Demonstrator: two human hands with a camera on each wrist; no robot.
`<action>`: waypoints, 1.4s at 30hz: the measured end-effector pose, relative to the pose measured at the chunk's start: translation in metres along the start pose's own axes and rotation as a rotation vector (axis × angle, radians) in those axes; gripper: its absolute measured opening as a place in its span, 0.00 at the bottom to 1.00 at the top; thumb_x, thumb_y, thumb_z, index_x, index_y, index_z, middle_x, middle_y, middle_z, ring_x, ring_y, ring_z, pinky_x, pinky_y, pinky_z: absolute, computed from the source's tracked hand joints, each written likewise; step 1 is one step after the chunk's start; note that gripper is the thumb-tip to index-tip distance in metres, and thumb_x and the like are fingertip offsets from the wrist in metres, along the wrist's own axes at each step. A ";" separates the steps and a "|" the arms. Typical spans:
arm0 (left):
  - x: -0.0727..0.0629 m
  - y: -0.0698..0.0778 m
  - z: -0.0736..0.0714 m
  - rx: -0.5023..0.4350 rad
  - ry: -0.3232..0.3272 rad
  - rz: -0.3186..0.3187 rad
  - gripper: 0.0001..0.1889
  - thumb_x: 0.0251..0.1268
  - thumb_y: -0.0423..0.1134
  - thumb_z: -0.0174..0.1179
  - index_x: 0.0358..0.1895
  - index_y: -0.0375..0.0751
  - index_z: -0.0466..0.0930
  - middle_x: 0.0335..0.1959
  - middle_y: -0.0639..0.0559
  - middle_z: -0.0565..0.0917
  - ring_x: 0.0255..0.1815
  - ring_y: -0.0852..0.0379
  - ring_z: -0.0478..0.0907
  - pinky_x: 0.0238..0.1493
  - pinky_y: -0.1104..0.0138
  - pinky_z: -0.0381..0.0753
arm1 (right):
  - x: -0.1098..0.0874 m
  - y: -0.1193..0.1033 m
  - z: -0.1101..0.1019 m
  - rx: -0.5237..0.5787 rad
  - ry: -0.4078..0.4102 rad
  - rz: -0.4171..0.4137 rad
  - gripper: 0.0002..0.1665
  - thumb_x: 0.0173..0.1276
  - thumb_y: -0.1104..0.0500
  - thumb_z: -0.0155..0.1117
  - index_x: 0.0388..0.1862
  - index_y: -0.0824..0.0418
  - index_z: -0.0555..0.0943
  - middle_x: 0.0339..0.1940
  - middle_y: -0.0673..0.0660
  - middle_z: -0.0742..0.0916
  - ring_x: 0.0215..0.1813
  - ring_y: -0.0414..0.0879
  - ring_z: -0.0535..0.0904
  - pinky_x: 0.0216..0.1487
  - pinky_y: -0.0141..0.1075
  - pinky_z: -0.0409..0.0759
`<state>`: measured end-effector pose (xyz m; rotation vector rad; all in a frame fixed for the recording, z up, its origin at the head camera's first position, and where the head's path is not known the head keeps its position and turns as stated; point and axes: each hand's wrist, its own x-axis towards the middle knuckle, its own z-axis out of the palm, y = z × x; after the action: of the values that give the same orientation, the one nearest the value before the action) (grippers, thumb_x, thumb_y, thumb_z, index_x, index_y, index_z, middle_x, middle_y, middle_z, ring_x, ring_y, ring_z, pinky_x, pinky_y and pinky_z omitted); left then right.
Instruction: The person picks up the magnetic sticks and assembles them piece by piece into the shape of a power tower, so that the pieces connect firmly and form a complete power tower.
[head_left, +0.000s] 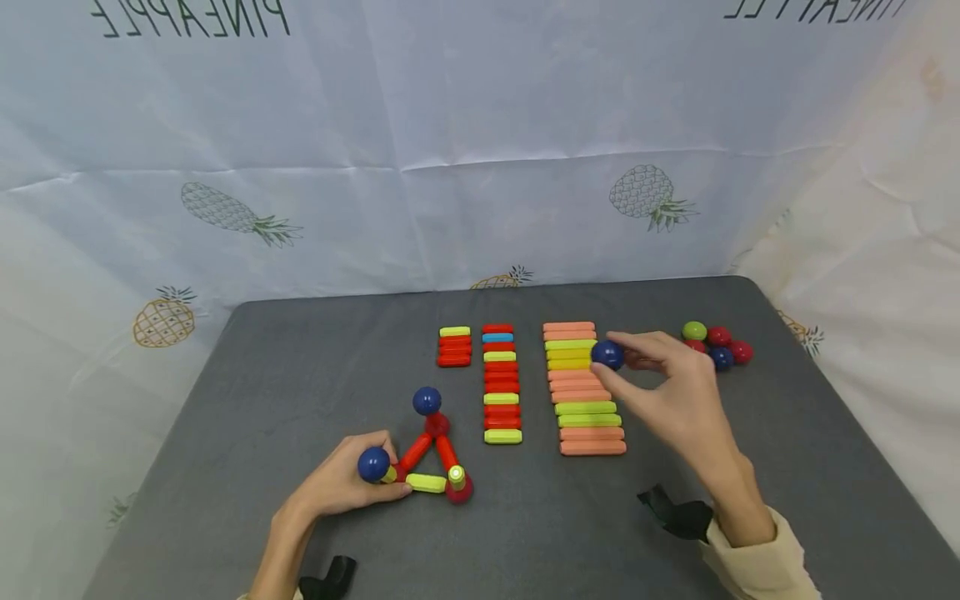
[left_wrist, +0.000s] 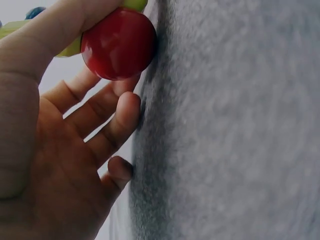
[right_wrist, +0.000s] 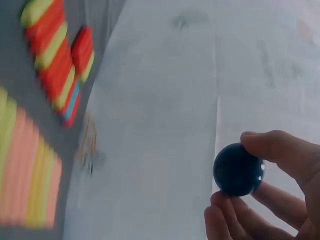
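Red balls joined by two red rods (head_left: 415, 452) and one yellow-green rod (head_left: 426, 483) make a triangular frame on the grey table. My left hand (head_left: 348, 479) holds this frame at its left corner, thumb along the yellow-green rod; the left wrist view shows that corner's red ball (left_wrist: 119, 44) by the thumb. A blue ball (head_left: 373, 464) tops a short yellow rod there, another blue ball (head_left: 427, 401) sits over the far corner, and a bare yellow rod (head_left: 456, 477) stands on the right corner. My right hand (head_left: 678, 400) pinches a loose blue ball (head_left: 607, 355) between thumb and fingers, raised above the table.
Long salmon and yellow-green rods (head_left: 588, 447) lie in a column below the right hand. Shorter red, yellow and blue rods (head_left: 502, 387) form a middle column, beside a small stack (head_left: 454, 350). Several loose balls (head_left: 740, 352) are grouped at the far right. A pineapple-print cloth (head_left: 450, 217) hangs behind.
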<state>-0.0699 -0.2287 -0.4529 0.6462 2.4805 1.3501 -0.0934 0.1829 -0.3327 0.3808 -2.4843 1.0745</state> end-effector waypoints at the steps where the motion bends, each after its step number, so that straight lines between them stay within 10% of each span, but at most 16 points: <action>1: 0.000 0.000 0.001 0.007 0.005 0.000 0.17 0.54 0.46 0.79 0.31 0.48 0.76 0.23 0.61 0.78 0.25 0.70 0.72 0.29 0.72 0.73 | -0.001 -0.006 0.007 0.031 -0.031 -0.011 0.23 0.56 0.63 0.81 0.52 0.62 0.88 0.41 0.57 0.91 0.38 0.30 0.81 0.45 0.14 0.77; 7: 0.002 0.001 0.003 0.025 -0.002 -0.018 0.17 0.55 0.47 0.78 0.31 0.49 0.75 0.22 0.63 0.75 0.24 0.70 0.71 0.28 0.73 0.71 | -0.012 -0.039 0.053 0.185 -0.255 -0.030 0.21 0.58 0.59 0.81 0.51 0.56 0.89 0.41 0.49 0.90 0.40 0.40 0.86 0.45 0.31 0.86; 18: 0.004 0.004 0.003 0.008 -0.032 -0.061 0.18 0.55 0.47 0.77 0.32 0.46 0.75 0.22 0.63 0.76 0.23 0.70 0.71 0.27 0.73 0.71 | -0.029 -0.069 0.101 0.258 -0.543 -0.072 0.21 0.60 0.58 0.79 0.52 0.60 0.88 0.40 0.49 0.89 0.40 0.35 0.84 0.46 0.31 0.87; 42: 0.003 0.002 0.004 0.009 -0.029 -0.058 0.18 0.54 0.48 0.78 0.32 0.47 0.75 0.22 0.63 0.78 0.22 0.70 0.72 0.27 0.73 0.73 | -0.038 -0.069 0.114 0.239 -0.614 -0.050 0.23 0.62 0.59 0.78 0.56 0.61 0.87 0.44 0.51 0.88 0.43 0.41 0.85 0.45 0.36 0.87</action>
<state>-0.0702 -0.2230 -0.4533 0.5869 2.4638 1.3007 -0.0616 0.0558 -0.3777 0.9652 -2.8360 1.4020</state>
